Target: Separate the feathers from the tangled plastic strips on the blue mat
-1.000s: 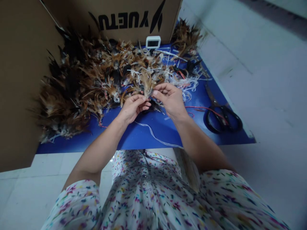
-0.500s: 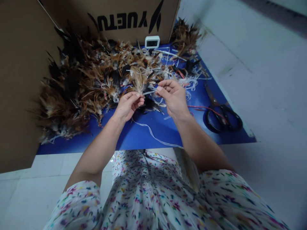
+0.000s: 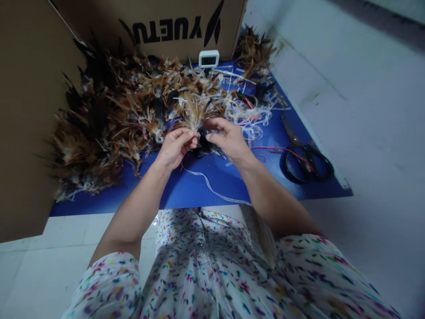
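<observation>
Since 0.5 s earlier, the right hand (image 3: 229, 141) has been brought closer to the left hand (image 3: 174, 148), beside a fan-shaped tuft of tan feathers (image 3: 191, 114); the right thumb and forefinger are parted. The tuft's base is pinched by the left thumb and fingers, its plumes spread just beyond that hand. A heap of brown and black feathers (image 3: 122, 106) is spread to its left. A thin white ribbon (image 3: 210, 184) is laid across the blue tabletop (image 3: 186, 192), nearer than the 2 hands. Black-handled metal scissors (image 3: 308, 157) are placed right of the right hand.
</observation>
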Action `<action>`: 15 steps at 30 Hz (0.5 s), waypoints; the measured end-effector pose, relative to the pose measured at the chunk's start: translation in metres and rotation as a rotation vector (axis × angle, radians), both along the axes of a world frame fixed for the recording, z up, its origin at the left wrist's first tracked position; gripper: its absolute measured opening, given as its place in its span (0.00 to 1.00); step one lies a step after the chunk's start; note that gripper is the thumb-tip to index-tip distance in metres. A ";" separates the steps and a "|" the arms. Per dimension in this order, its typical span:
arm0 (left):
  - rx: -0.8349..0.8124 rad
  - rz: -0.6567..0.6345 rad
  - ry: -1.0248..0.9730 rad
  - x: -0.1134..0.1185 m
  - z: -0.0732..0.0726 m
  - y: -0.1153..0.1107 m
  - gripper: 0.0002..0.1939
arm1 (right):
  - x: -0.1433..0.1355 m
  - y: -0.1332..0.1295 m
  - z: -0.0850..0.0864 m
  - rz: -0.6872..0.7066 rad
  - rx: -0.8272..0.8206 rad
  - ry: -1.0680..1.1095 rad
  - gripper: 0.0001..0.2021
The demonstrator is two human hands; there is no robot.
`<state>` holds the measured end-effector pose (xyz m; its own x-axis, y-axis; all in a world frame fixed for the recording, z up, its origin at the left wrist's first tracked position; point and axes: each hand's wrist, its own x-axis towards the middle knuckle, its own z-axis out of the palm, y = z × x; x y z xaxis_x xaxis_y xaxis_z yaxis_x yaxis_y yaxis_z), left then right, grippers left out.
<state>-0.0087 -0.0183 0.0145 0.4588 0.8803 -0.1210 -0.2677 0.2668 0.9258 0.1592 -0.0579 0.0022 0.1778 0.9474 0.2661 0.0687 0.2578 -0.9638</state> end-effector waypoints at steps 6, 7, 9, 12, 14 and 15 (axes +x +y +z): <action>0.041 -0.037 -0.011 -0.001 -0.001 -0.001 0.06 | -0.008 -0.005 -0.001 0.103 -0.094 -0.057 0.12; 0.047 -0.035 -0.005 0.000 -0.002 -0.001 0.06 | -0.008 -0.005 0.000 0.086 -0.077 -0.081 0.09; 0.061 -0.018 0.019 0.000 -0.002 -0.001 0.06 | -0.005 -0.006 0.001 0.037 -0.031 -0.157 0.07; 0.098 0.002 0.053 0.001 -0.003 -0.001 0.08 | -0.002 -0.006 0.003 -0.045 0.014 -0.331 0.07; 0.133 0.015 0.068 0.002 -0.005 -0.001 0.08 | -0.002 -0.008 0.004 -0.089 0.040 -0.440 0.06; 0.151 0.025 0.074 0.002 -0.006 -0.001 0.08 | -0.002 -0.009 0.006 -0.104 0.053 -0.479 0.06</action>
<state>-0.0066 -0.0191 0.0089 0.4314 0.9020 -0.0191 -0.2018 0.1171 0.9724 0.1570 -0.0673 0.0078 0.1165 0.9139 0.3888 0.5288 0.2742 -0.8032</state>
